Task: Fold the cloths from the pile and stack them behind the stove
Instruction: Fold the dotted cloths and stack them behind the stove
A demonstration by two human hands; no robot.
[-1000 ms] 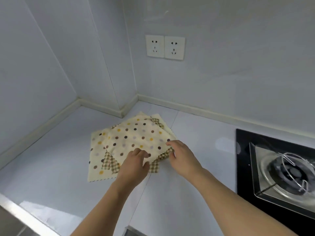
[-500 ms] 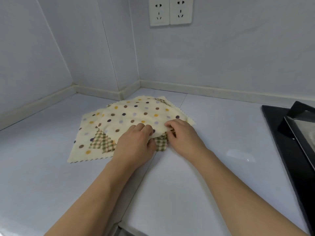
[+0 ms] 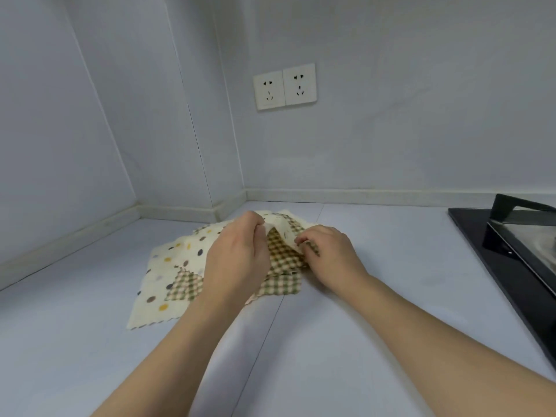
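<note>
A pile of cream cloths (image 3: 168,275) with coloured dots lies on the pale counter near the wall corner. My left hand (image 3: 237,257) and my right hand (image 3: 328,254) each pinch the near edge of the top dotted cloth (image 3: 281,228) and hold it raised and turned back toward the wall. Beneath it a brown checked cloth (image 3: 281,254) shows. The black stove (image 3: 511,245) sits at the right edge, partly out of frame.
The counter (image 3: 376,296) runs from the left wall to the stove, with a seam down its middle. A double socket (image 3: 284,85) is on the back wall. A strip of counter lies between the stove's back edge and the wall.
Both hands have lifted the near edge of the top dotted cloth and carried it back toward the wall, baring the checked cloth beneath. The view has tilted up.
</note>
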